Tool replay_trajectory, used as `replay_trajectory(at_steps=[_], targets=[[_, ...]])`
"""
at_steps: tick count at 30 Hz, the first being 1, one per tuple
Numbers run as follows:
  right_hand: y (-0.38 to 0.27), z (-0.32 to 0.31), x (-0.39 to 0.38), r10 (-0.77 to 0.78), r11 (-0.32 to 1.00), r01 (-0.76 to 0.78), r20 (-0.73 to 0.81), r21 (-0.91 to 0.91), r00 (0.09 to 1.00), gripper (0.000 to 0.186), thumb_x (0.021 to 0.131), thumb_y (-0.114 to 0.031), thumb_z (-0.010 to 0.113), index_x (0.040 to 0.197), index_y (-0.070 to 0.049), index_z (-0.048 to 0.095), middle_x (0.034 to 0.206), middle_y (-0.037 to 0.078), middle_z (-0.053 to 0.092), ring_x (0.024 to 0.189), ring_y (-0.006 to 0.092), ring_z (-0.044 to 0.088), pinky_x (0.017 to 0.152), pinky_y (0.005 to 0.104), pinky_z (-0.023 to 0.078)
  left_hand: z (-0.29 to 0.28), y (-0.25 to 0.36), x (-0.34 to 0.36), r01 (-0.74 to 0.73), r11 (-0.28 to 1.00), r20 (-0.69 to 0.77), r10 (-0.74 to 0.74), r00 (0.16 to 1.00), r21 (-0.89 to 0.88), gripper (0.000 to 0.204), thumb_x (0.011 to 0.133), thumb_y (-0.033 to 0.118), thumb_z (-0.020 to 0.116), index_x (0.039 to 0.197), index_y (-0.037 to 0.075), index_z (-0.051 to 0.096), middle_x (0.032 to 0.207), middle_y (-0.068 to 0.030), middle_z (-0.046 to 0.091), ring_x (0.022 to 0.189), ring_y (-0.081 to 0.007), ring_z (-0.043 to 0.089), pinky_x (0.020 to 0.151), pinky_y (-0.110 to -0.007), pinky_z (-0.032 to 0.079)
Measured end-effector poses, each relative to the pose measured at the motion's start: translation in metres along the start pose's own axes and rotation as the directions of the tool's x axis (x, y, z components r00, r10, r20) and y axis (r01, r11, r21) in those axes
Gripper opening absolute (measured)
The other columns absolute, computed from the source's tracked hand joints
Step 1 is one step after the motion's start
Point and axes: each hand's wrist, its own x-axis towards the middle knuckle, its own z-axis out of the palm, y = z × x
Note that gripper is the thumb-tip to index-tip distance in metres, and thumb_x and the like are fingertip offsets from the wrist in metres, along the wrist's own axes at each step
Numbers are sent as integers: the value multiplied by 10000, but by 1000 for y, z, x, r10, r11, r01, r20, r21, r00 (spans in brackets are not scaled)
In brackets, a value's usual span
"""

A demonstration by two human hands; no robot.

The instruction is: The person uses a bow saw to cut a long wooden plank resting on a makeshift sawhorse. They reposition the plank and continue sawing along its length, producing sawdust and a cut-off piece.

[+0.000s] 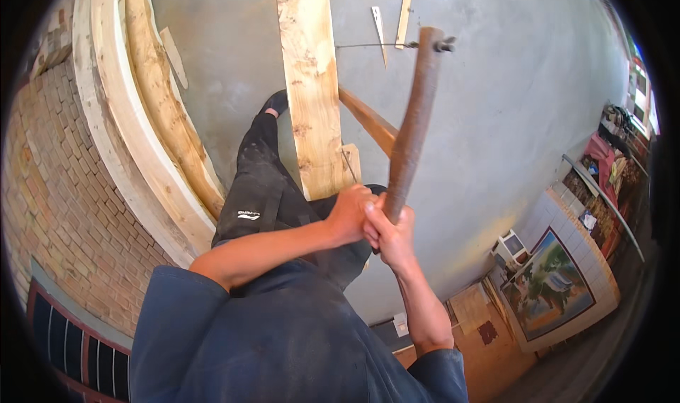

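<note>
A wooden frame saw (pixel 415 112) rises from my hands, its round brown side arm tilted up and to the right. A thin wire runs left from the arm's top, and a wooden crossbar (pixel 368 120) joins the arm midway. My right hand (pixel 392 234) is closed round the arm's lower end. Pressed against it, my left hand (pixel 348 215) is also closed at the saw's lower end; its grip is partly hidden. Just beyond the hands, a long pale plank (pixel 309 84) stretches away between my legs. A narrow dark strip, perhaps the blade, shows beside the plank's near end.
Long timbers (pixel 152 112) lie on the left beside a brick wall (pixel 67 141). A pointed wooden slat (pixel 379 31) shows near the wire. On the grey floor (pixel 510 105), to the right, stand a framed picture (pixel 549 286) and a small white appliance (pixel 510 247).
</note>
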Motion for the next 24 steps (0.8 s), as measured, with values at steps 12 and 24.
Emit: replay_trajectory(at_steps=[12, 24], targets=[[-18, -4, -47, -100, 986, 102, 22, -132, 995, 462, 1061, -427, 666, 787, -68, 566, 624, 9, 583, 526, 66, 512, 464, 236, 374, -25, 47, 9, -141, 970, 25, 149, 989, -197, 339, 638, 251, 845, 779, 110, 570, 787, -69, 616, 842, -313, 642, 749, -460, 504], [-39, -17, -76, 0, 982, 5, 24, -191, 1000, 390, 1062, -285, 676, 787, -57, 521, 570, 17, 517, 462, 81, 438, 434, 253, 335, 13, 65, -8, -77, 979, 195, 114, 974, -188, 358, 613, 335, 843, 782, 138, 595, 719, -58, 614, 660, -333, 604, 618, -425, 419]])
